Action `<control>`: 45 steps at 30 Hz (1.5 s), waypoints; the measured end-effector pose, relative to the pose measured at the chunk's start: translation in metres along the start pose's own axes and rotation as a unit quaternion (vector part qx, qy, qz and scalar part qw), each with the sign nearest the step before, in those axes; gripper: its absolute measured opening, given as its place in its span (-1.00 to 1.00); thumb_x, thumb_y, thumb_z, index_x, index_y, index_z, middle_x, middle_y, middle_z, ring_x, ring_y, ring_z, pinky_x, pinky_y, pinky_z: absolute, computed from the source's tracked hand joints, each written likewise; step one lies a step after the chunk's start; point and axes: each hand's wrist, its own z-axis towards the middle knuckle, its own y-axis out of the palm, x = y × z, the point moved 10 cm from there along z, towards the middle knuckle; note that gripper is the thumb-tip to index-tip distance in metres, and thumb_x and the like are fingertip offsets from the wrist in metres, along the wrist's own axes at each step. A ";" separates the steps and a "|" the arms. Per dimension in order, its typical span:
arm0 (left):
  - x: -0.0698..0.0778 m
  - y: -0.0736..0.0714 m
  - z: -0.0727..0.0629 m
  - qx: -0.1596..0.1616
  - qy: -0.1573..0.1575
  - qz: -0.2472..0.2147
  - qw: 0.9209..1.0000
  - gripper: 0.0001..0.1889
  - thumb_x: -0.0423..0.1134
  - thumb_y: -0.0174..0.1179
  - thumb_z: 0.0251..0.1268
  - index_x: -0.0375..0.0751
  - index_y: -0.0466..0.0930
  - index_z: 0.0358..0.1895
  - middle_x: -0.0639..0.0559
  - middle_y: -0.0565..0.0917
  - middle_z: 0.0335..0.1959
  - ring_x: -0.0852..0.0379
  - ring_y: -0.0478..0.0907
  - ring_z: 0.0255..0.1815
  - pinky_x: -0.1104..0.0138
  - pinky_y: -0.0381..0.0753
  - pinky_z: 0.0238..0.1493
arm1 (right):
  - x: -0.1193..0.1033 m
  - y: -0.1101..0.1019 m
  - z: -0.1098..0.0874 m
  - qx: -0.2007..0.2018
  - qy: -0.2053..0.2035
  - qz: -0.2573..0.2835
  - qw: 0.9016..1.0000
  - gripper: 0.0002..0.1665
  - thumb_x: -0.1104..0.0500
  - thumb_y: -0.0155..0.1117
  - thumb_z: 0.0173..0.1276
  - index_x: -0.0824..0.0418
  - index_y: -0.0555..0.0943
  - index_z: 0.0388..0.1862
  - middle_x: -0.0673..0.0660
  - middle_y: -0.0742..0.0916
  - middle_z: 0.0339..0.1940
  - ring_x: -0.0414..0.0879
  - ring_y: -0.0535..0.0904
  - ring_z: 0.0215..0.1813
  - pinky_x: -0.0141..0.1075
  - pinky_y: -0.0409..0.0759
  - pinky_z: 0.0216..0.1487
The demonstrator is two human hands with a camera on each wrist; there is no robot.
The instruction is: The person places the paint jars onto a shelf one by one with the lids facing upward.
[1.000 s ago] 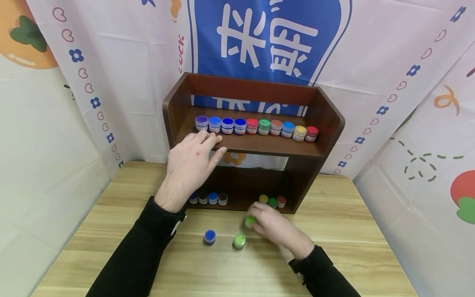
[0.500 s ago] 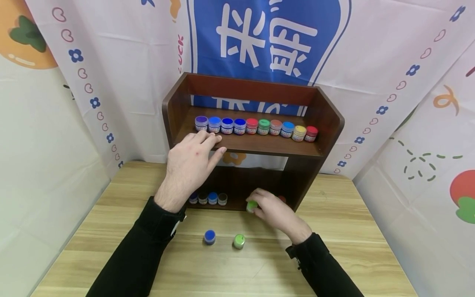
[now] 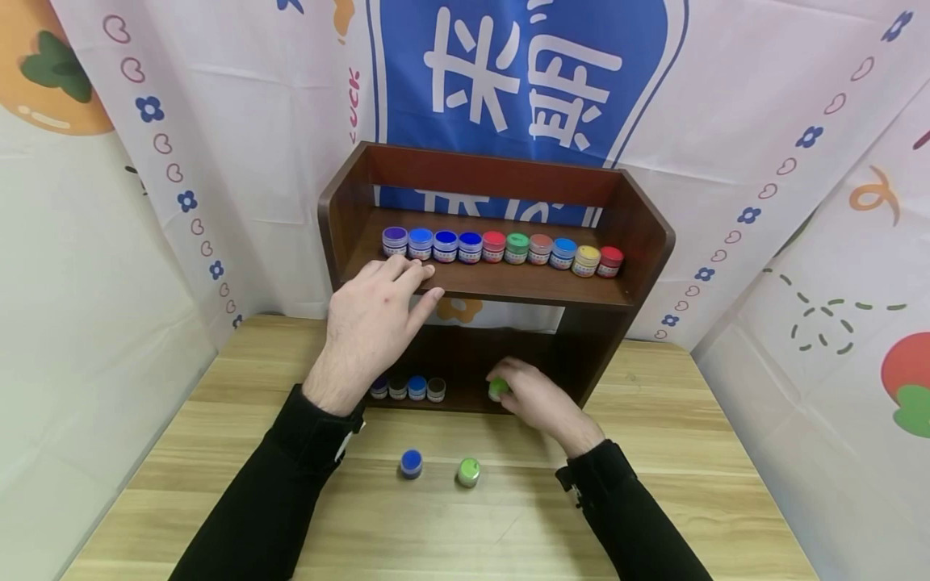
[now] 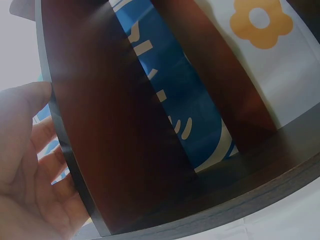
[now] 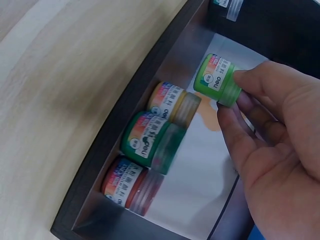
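My right hand [image 3: 538,401] pinches a light green paint jar [image 5: 215,79] by its lid, thumb and fingertips around it, over the lower shelf at the right. Beside it in the right wrist view stand a yellow jar [image 5: 167,102], a dark green jar [image 5: 145,137] and a reddish-brown jar [image 5: 123,181]; my hand hides them from the head view. My left hand [image 3: 378,319] rests on the front edge of the upper shelf [image 3: 523,286], fingers lying over the board near the purple jar [image 3: 395,240]. It holds no jar.
Several paint jars stand in a row on the upper shelf. More jars, including a blue one [image 3: 417,388], line the lower left. A dark blue jar [image 3: 411,464] and another light green jar [image 3: 468,472] stand on the wooden table [image 3: 676,476] before the brown rack [image 3: 617,347].
My right hand has carried the light green jar from above the table up and back into the lower shelf, slightly rightward at the end. The left hand stays put.
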 end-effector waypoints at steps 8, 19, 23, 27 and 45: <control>0.000 0.001 0.000 -0.005 -0.001 0.000 1.000 -0.49 0.24 0.27 0.83 0.00 0.82 0.47 -0.10 0.87 0.32 -0.19 0.85 0.33 -0.01 0.97 0.15 | 0.008 0.006 0.001 -0.003 0.009 0.000 1.000 -0.67 0.38 0.48 0.67 0.32 0.79 0.33 0.21 0.84 0.26 0.05 0.83 0.26 -0.03 0.91 0.32; 0.000 0.001 0.000 -0.003 -0.002 0.003 1.000 -0.49 0.24 0.28 0.82 0.00 0.82 0.47 -0.10 0.88 0.30 -0.19 0.85 0.34 0.00 0.97 0.15 | 0.016 0.012 -0.002 -0.007 0.008 -0.010 1.000 -0.66 0.41 0.50 0.63 0.32 0.80 0.31 0.20 0.84 0.24 0.04 0.83 0.25 -0.03 0.90 0.32; 0.000 0.001 0.000 -0.003 -0.003 0.003 1.000 -0.48 0.24 0.28 0.82 0.00 0.82 0.47 -0.10 0.88 0.30 -0.19 0.85 0.34 -0.01 0.97 0.14 | 0.018 0.014 -0.003 -0.009 0.010 -0.010 1.000 -0.66 0.42 0.49 0.64 0.32 0.80 0.32 0.20 0.83 0.26 0.04 0.83 0.25 -0.04 0.90 0.32; -0.001 0.001 0.000 -0.001 -0.003 0.003 1.000 -0.49 0.24 0.29 0.82 -0.01 0.83 0.46 -0.10 0.88 0.29 -0.19 0.86 0.33 -0.01 0.98 0.14 | 0.018 0.014 -0.004 -0.009 0.011 -0.010 1.000 -0.64 0.43 0.48 0.64 0.33 0.79 0.34 0.21 0.83 0.30 0.04 0.82 0.28 -0.04 0.89 0.35; 0.000 0.001 0.000 0.000 -0.001 0.001 1.000 -0.49 0.25 0.28 0.82 0.00 0.82 0.47 -0.10 0.87 0.30 -0.19 0.85 0.33 -0.01 0.97 0.16 | -0.015 0.013 -0.025 -0.007 -0.025 -0.024 0.999 -0.53 0.21 0.53 0.71 0.26 0.75 0.50 0.20 0.82 0.44 0.14 0.78 0.50 0.02 0.85 0.49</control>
